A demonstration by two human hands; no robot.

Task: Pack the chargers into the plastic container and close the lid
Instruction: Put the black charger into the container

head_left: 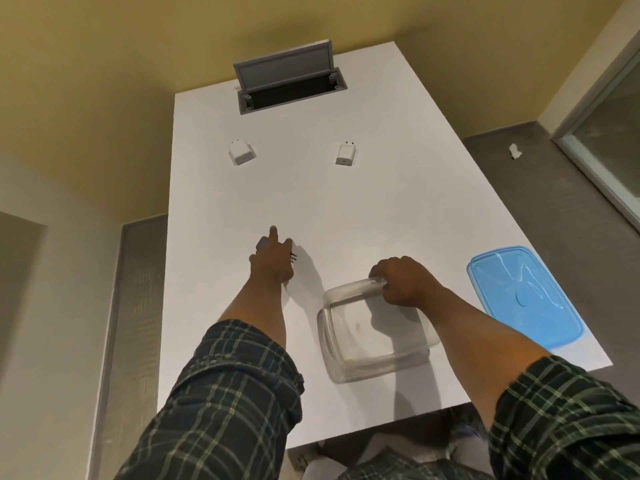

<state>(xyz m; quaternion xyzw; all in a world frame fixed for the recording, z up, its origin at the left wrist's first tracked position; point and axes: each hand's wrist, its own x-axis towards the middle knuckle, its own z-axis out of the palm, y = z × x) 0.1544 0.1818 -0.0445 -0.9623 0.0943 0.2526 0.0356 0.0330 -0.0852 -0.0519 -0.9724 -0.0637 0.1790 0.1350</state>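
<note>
A clear plastic container (372, 355) sits near the front of the white table (311, 202). My right hand (403, 282) grips its far rim. My left hand (273, 258) is closed around a charger (293, 258) left of the container; only its dark prongs stick out on the right, and the index finger points away. Two white chargers lie farther back, one at the left (242, 152) and one at the right (345, 153), both with prongs pointing away. The blue lid (523, 299) lies flat to the right of the container.
An open grey cable box (291, 81) is set into the table's far end, its flap raised. The table's right edge runs just past the lid. A glass door (609, 133) stands at the far right, with a small white scrap (515, 151) on the floor.
</note>
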